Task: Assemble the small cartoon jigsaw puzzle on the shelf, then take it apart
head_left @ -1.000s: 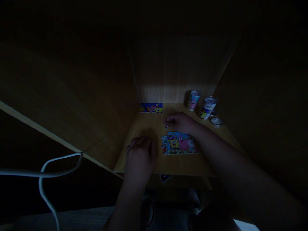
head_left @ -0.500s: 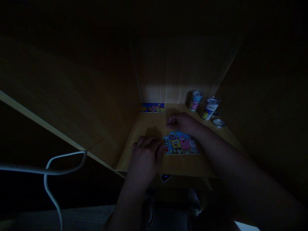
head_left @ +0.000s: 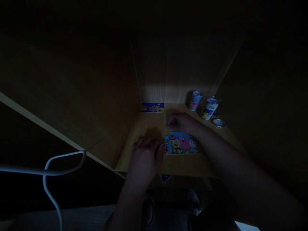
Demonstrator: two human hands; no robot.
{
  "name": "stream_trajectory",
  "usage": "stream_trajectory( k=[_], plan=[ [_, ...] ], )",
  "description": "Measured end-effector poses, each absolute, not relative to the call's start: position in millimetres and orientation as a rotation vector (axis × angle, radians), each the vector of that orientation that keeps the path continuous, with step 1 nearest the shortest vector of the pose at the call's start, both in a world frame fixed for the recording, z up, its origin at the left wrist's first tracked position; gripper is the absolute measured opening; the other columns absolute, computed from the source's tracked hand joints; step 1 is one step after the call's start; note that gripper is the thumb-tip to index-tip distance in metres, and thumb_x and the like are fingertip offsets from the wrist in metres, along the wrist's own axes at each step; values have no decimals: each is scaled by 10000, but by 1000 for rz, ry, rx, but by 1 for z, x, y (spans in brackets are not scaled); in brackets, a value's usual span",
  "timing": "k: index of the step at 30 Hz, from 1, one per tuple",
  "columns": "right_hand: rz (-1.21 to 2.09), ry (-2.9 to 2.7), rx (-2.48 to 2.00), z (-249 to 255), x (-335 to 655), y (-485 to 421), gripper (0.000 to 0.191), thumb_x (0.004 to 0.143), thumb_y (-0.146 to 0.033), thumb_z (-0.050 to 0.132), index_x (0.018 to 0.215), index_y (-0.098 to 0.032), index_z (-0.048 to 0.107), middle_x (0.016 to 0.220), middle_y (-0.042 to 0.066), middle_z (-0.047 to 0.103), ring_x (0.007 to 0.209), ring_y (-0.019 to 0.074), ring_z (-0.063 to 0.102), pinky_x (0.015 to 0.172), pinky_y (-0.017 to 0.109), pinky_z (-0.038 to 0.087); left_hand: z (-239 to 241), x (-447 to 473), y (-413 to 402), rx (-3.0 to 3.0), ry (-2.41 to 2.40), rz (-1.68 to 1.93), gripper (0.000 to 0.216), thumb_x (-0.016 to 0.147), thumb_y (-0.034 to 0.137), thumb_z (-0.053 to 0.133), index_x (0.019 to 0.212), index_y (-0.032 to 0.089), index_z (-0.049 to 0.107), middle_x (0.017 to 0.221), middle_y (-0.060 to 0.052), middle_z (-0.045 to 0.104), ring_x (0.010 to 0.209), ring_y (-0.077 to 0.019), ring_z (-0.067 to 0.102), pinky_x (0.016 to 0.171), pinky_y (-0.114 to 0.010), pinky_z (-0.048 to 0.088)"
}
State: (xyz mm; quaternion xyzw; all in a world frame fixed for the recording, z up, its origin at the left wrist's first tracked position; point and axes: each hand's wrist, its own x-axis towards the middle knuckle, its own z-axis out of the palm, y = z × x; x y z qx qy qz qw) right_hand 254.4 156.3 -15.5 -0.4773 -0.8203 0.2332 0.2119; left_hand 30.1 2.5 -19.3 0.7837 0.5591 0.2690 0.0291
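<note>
Wooden desk [head_left: 149,123], dim light. The puzzle [head_left: 181,143] lies just right of the left hand [head_left: 145,154] and directly under the right hand [head_left: 181,123]. It reads as a nearly whole picture with straight edges, so most of the joining looks done. What may be left is at its far left corner, where the right fingertips sit. They are drawn together, but it is too dark to tell whether they pinch a piece. The left hand lies palm down with loose fingers, gripping nothing visible, its thumb side touching the puzzle's edge. Beyond the right hand stand two cans [head_left: 195,100] and a lid [head_left: 218,122]. A picture card [head_left: 152,107] lies beyond the left.
</note>
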Motion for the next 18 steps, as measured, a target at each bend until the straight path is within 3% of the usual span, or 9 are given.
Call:
stream_trajectory(
  k=[7, 18],
  plan=[
    [677, -2195, -1205, -21, 247, 159, 90, 896, -251, 795, 906, -193, 727, 896, 28, 773, 838, 191, 704, 750, 285, 479, -17, 32, 2, 2405, 1754, 811, 113, 1059, 265, 664, 1001, 236, 757, 1042, -57, 770, 1025, -289, 679, 913, -463, 501],
    [880, -2183, -1123, -21, 244, 156, 304, 939, -489, 734, 927, -186, 760, 886, 36, 775, 817, 200, 685, 748, 306, 502, -19, 32, 1, 2409, 1793, 802, 128, 1054, 254, 667, 956, 238, 748, 1010, -58, 758, 1023, -288, 673, 892, -448, 489]
  ],
)
